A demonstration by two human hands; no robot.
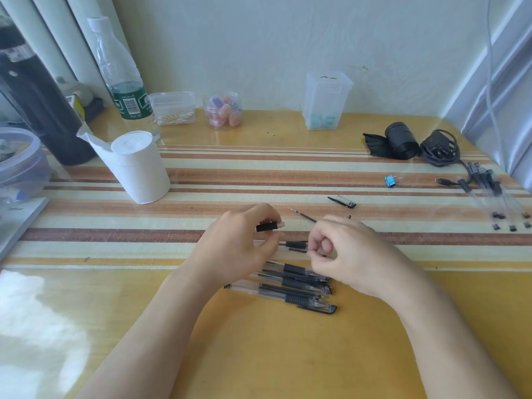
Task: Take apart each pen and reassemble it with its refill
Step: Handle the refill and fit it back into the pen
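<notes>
Striped yellow table (259,355), pens (299,286), pen cap (344,201), tissue roll (138,168), binder clip (390,181)

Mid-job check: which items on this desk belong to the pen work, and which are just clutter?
Job in hand:
left hand holding a black grip piece; right hand holding a refill; loose cap; pen pile by the wrists; far-right pens.

Lying about:
tissue roll, water bottle, swab box, jar, clear box, binder clip, black bag roll, charger cable.

Near-pile pens (299,300) approx 4; far-rt pens (489,181) approx 5. Cap (344,201) x1. Refill (305,217) x1. Binder clip (390,181) x1.
</notes>
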